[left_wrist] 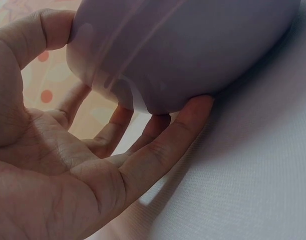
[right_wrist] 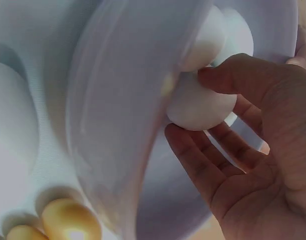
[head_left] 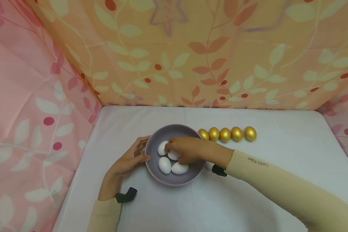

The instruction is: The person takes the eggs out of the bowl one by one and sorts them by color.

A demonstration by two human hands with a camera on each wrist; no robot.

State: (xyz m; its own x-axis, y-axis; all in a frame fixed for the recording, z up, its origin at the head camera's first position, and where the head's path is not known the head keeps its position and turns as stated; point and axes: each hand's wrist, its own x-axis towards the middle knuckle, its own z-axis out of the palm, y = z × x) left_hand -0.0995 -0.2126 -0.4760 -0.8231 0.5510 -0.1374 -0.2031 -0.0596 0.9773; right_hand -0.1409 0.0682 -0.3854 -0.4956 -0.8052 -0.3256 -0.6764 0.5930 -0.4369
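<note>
A grey-purple bowl (head_left: 176, 181) stands on the table with several white eggs (head_left: 164, 165) inside. My left hand (head_left: 130, 158) holds the bowl at its left side. In the left wrist view the thumb lies against the bowl's upper wall (left_wrist: 182, 50), and the fingertips touch it lower down. Reaching in from the right, my right hand (head_left: 188, 149) pinches a white egg (right_wrist: 200, 105) between thumb and fingers, among the other eggs. In the head view that hand partly covers the held egg (head_left: 173, 155).
Several golden eggs (head_left: 225, 135) stand in a row on the white-covered table (head_left: 127, 119), right of the bowl. Another white egg (right_wrist: 10, 140) lies outside the bowl, mostly hidden by the right wrist in the head view. Patterned cloth (head_left: 174, 64) hangs behind the table and at its sides.
</note>
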